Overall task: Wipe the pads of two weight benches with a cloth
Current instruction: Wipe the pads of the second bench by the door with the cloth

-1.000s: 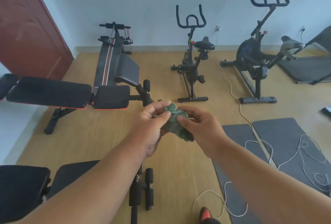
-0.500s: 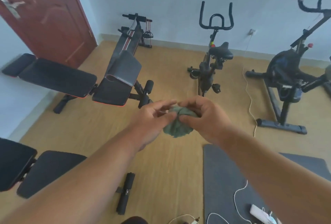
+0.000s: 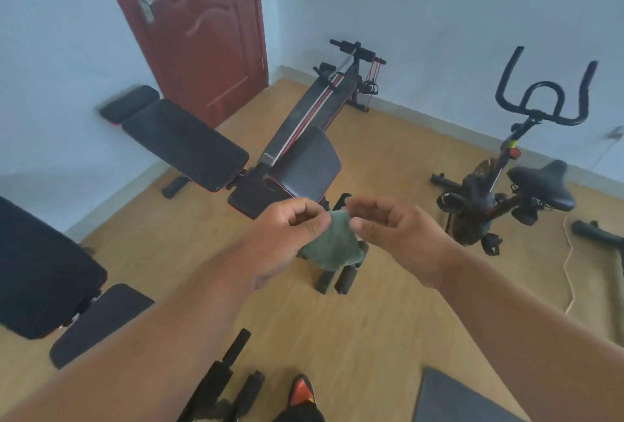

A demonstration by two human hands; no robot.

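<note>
Ahead-left of your hands lies the far bench, long axis left to right; left hand nearer, pinching cloth; right hand loosely curled, holding nothing.

Far bench behind near bench (both left); exercise bike right; door behind.

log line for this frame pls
phase: pre-wipe | left hand: pinches green cloth | right hand: at cloth edge | bench pads: untouched
</note>
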